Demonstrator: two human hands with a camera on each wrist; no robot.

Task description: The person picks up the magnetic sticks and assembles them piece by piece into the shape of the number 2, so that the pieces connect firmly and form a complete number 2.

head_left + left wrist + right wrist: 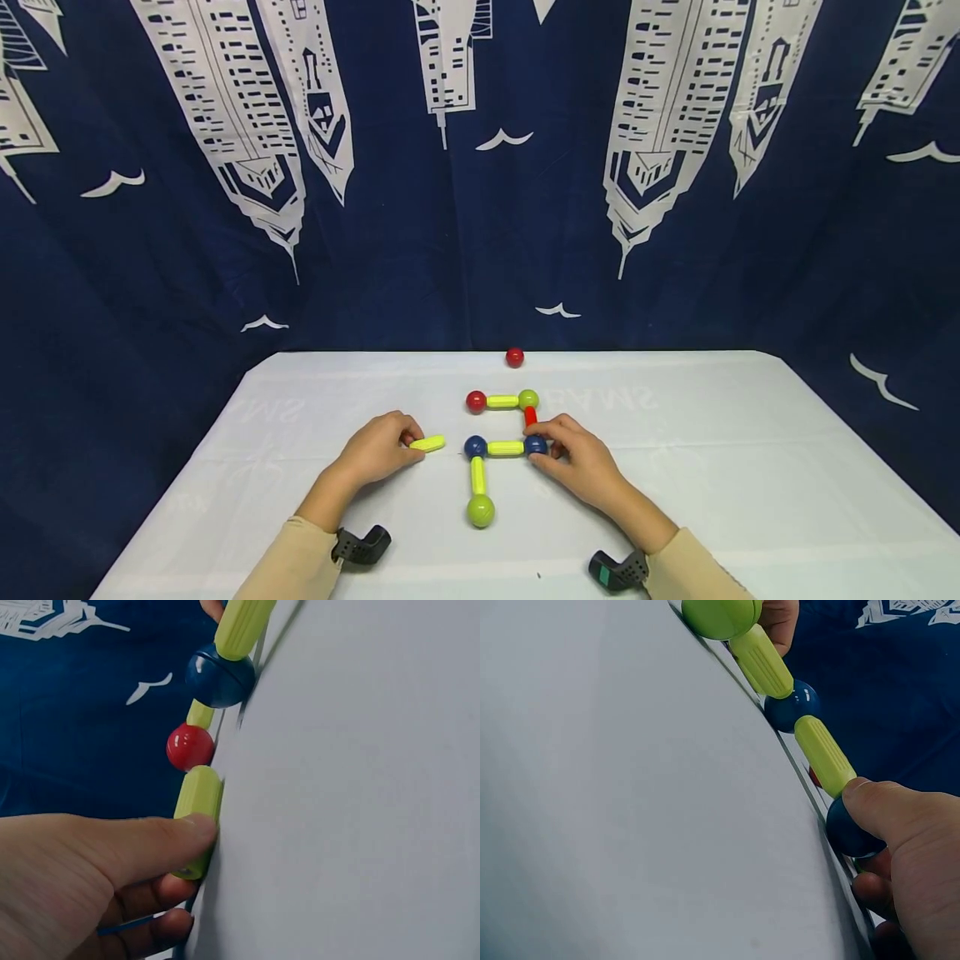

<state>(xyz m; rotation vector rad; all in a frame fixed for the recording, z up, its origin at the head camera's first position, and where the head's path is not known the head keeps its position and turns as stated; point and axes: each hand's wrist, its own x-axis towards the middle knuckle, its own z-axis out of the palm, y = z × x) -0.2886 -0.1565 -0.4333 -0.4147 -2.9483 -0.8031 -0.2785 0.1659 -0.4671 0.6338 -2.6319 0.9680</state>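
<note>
My left hand pinches a loose yellow-green rod between thumb and fingers, just left of a chain of balls and rods lying on the table. My right hand grips the blue ball at the chain's right corner; in the right wrist view the thumb presses over that ball. From it a yellow rod runs left to another blue ball, and a second yellow rod leads down to a green ball. A red rod, partly covered by fingers, rises to a green ball.
Beyond the upper green ball, a yellow rod ends in a red ball. One loose red ball lies near the far edge of the white table. Behind hangs a dark blue curtain with white building prints.
</note>
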